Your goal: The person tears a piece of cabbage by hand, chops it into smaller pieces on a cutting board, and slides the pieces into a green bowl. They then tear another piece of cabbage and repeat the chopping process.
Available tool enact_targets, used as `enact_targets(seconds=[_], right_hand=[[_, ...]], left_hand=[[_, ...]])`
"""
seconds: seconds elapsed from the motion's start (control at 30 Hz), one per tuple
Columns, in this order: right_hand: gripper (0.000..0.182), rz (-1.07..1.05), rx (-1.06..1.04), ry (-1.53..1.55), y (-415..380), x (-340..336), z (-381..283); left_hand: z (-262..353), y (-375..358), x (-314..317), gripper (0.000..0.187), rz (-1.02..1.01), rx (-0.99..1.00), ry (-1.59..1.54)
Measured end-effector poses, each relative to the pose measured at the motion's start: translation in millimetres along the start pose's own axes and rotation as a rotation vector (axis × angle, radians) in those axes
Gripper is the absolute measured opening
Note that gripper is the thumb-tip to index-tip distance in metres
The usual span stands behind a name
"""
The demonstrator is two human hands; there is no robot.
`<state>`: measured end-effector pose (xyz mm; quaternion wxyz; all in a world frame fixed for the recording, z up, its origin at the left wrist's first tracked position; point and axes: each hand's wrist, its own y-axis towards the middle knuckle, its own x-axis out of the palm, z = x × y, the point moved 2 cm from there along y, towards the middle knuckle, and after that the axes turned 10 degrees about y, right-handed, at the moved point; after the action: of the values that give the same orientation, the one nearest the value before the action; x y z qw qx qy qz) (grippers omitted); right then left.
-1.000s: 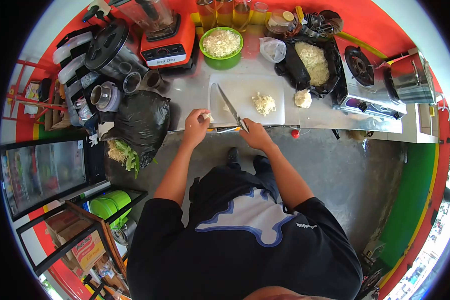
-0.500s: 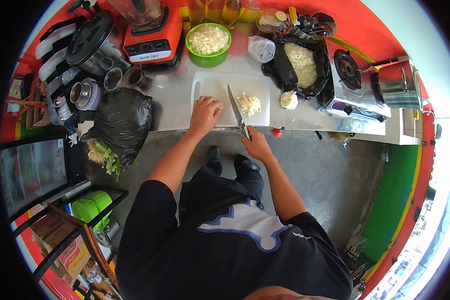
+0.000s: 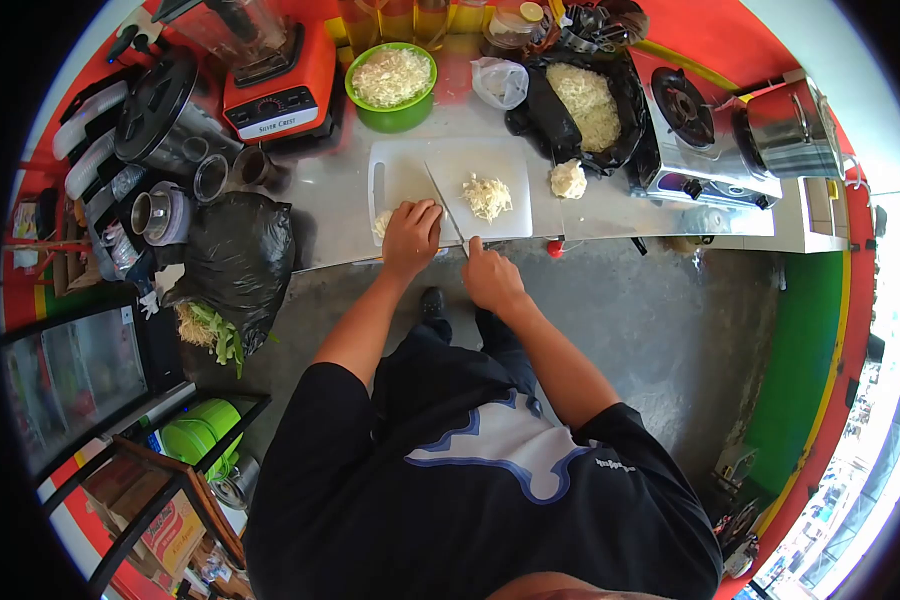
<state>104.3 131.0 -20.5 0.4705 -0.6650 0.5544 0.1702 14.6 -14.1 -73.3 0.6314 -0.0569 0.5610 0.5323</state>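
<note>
On the white cutting board [image 3: 400, 160], my left hand [image 3: 413, 236] presses down with curled fingers over a pale vegetable piece [image 3: 381, 223], mostly hidden beneath it. My right hand [image 3: 492, 276] grips the handle of a kitchen knife [image 3: 442, 197]. Its long blade slants up and left across the board, close to my left fingertips. Right of the blade lies a small heap of pale shredded vegetable [image 3: 487, 198]. A whitish lump [image 3: 568, 179] sits on the steel counter just off the board's right side.
Behind the board stand a green bowl [image 3: 395, 120] heaped with shreds and a red blender [image 3: 280, 95]. A black bag [image 3: 540, 115] of shreds and a gas stove [image 3: 695, 165] are at right. At left sits another black plastic bag [image 3: 238, 250] beside leafy greens [image 3: 215, 335].
The view has shifted slightly. The knife has moved left, nearer my left hand, and its blade now shows edge-on. A pale piece now shows left of my left hand.
</note>
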Motion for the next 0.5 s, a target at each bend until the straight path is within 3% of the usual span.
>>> enact_targets(seconds=[0.5], right_hand=[[0.041,0.055,0.003,-0.197,13.1,24.4,-10.5]], left_hand=[[-2.1,-1.5,1.9,0.021,0.002,-0.039,-0.016]])
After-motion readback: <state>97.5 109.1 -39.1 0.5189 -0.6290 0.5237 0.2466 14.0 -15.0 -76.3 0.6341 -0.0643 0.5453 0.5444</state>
